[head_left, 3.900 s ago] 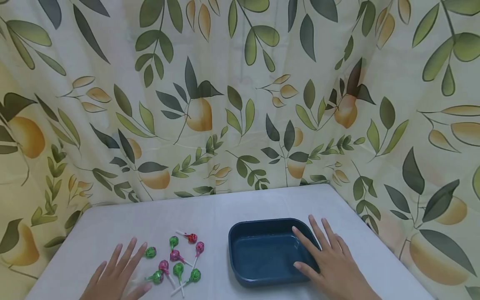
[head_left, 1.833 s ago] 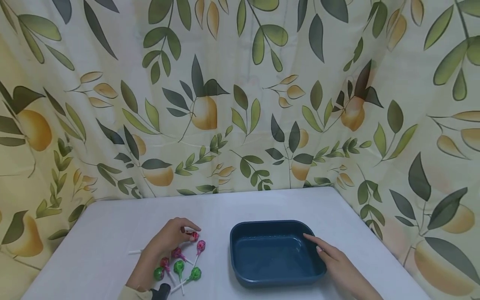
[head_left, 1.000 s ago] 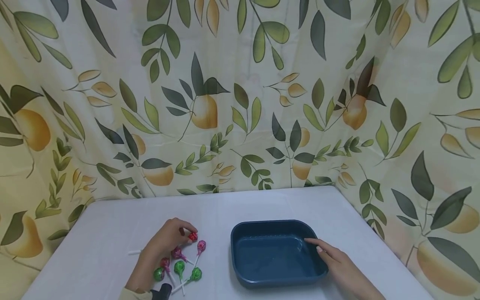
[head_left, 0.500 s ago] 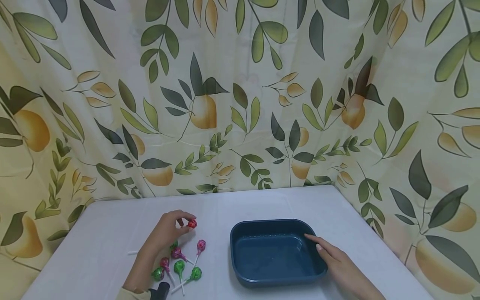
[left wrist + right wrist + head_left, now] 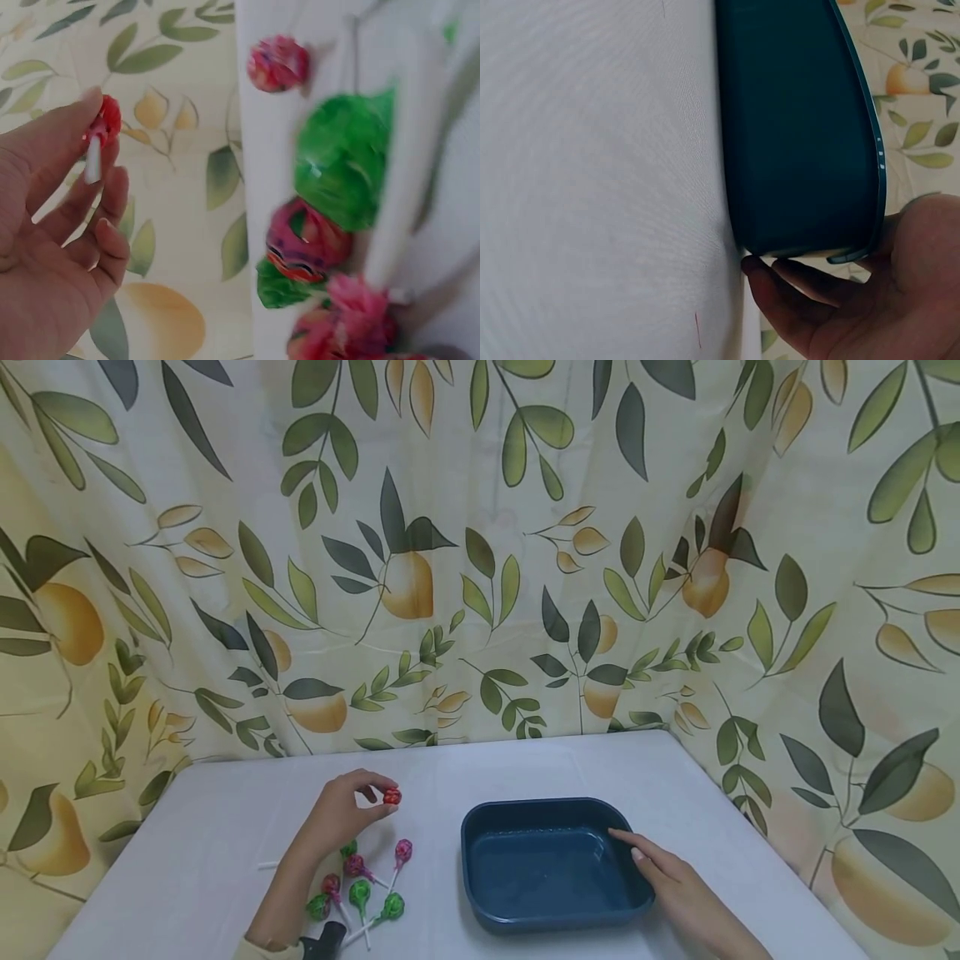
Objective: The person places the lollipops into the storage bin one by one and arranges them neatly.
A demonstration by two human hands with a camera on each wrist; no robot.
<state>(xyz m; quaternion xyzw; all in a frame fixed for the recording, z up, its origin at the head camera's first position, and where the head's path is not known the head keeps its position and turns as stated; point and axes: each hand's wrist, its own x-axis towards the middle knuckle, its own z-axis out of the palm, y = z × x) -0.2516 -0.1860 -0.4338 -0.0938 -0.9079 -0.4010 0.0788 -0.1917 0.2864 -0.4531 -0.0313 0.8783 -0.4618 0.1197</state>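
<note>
My left hand pinches a red-wrapped lollipop between thumb and fingertips, raised over the table behind the other lollipops. In the left wrist view, the white stick of this lollipop points down from the fingers. Below and beside that hand lie several more lollipops, among them a pink one and a green one. My right hand holds the right side of a dark blue rectangular dish, a finger reaching over its rim. The right wrist view shows other fingertips low at the dish's outer wall.
A white cloth covers the table. A loose-looking white stick end shows left of my left forearm. A curtain printed with fruit and leaves hangs right behind the table.
Earlier both hands were spread; the left then reached to the red lollipop, pinched it and lifted it up and away from the others. The right hand moved onto the dish's rim and stayed.
</note>
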